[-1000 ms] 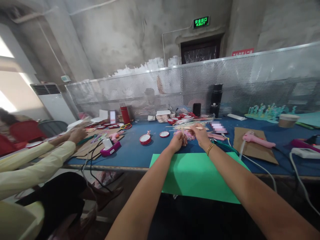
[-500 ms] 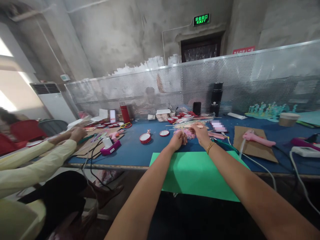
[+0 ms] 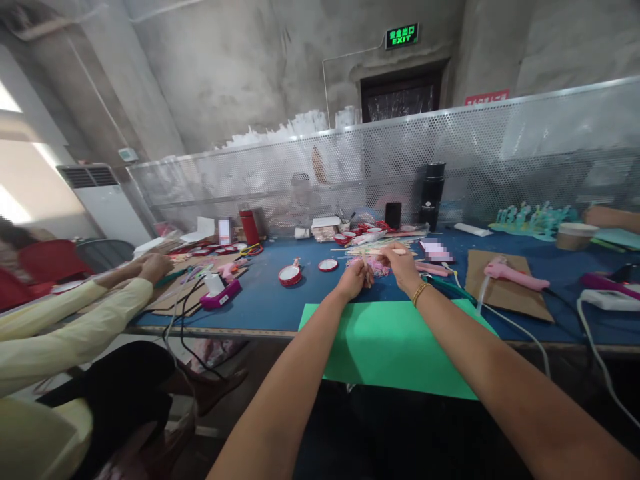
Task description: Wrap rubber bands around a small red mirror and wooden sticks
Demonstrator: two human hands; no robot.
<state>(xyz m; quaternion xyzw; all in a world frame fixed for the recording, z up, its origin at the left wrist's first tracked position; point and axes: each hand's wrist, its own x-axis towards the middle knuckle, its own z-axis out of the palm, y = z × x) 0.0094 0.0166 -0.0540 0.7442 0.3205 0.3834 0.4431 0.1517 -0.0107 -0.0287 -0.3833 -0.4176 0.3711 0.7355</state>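
My left hand (image 3: 356, 280) is closed, its fingertips pinched on a small pale piece (image 3: 365, 259) too small to name. My right hand (image 3: 401, 268), with a gold bracelet at the wrist, grips a slim pale stick (image 3: 399, 253). The stick lies nearly level, its left end close to the piece in the left hand. Beneath and behind both hands are a tangle of pink and purple strands (image 3: 381, 268) and a heap of thin wooden sticks (image 3: 350, 251). Under my forearms, a green sheet (image 3: 395, 347) hangs over the table edge.
Red-rimmed round tins (image 3: 290, 275) stand left on the blue table (image 3: 265, 307). A pink glue gun (image 3: 517, 275) rests on cardboard (image 3: 480, 267) at right. Cables trail off the front edge. A co-worker's yellow sleeves (image 3: 115, 313) reach in from the left. A perforated screen (image 3: 475, 147) borders the back.
Both hands keep nearly the same place and grip. A tan shape, which I cannot make out, has appeared at the right edge behind the paper cup. The view has shifted slightly.
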